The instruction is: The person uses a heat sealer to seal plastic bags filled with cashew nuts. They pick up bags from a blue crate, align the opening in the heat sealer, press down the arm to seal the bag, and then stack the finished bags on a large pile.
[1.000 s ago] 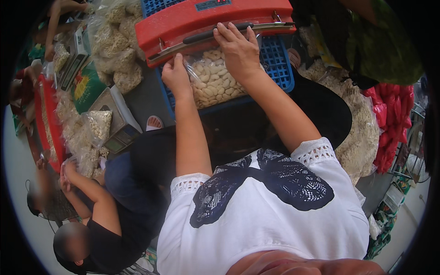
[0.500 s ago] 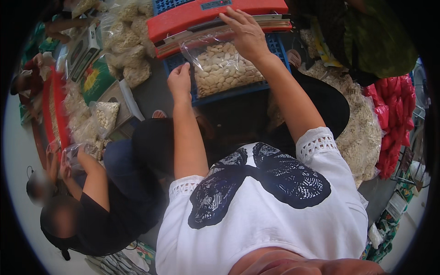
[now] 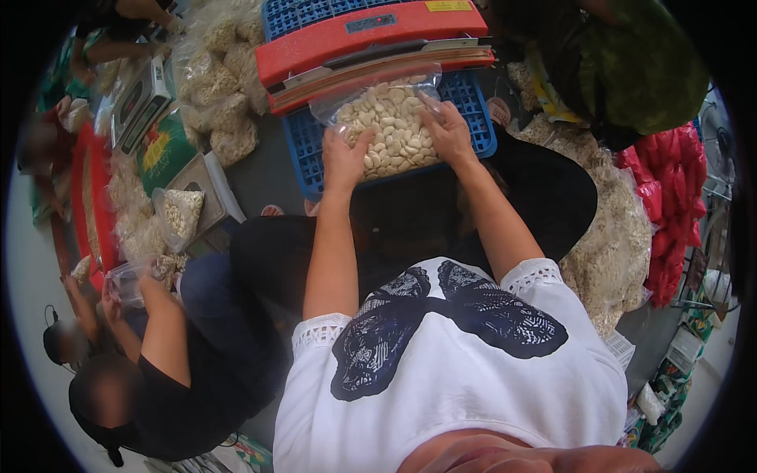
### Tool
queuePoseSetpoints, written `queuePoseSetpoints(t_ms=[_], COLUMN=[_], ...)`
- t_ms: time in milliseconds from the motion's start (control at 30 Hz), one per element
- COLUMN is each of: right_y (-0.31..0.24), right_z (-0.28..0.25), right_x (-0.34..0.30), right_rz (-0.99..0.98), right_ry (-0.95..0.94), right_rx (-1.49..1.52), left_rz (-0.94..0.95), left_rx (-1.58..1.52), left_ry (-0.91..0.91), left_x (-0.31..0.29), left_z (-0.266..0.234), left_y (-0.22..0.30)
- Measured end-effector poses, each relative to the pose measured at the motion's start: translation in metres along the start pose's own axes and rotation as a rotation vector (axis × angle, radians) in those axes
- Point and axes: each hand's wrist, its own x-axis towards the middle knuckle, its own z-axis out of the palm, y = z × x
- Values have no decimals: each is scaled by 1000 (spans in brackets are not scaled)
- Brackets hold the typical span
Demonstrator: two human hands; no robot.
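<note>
A clear plastic bag of large, pale, flat seeds (image 3: 394,130) lies in front of a red bag sealer (image 3: 347,51). My left hand (image 3: 344,161) grips the bag's left side, with the thumb over its front. At the other side, my right hand (image 3: 449,135) holds the bag with fingers curled round its edge. The bag's top edge reaches close to the sealer's front. Both the sealer and the bag rest on a blue plastic crate (image 3: 477,118).
Filled clear bags (image 3: 225,94) are heaped to the left, near a scale (image 3: 140,102). A co-worker in black (image 3: 193,370) handles a clear bag (image 3: 126,285) at the left. Large sacks of seeds (image 3: 611,236) and red packages (image 3: 670,189) lie at the right.
My right hand has come down from the sealer to the bag's right side, and my left hand has taken hold of its left side. The bag has shifted slightly and now sits squarer.
</note>
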Motion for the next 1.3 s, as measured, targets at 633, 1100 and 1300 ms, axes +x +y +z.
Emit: queuePoseSetpoints(t_ms=[633,1100,1300], right_y=[25,-94,-73], right_z=[11,-252,-411], right_x=[-14,-183,-285], right_rz=[204,-151,52], right_ry=[151,702,996], right_rx=[443,-294,-931], left_rz=[-216,29,-101], left_rx=[-517,-735,-787], left_ry=[-87,-890,-1665], left_x=[-2,-108,-210], left_z=[10,77,183], left_y=[-4,162,246])
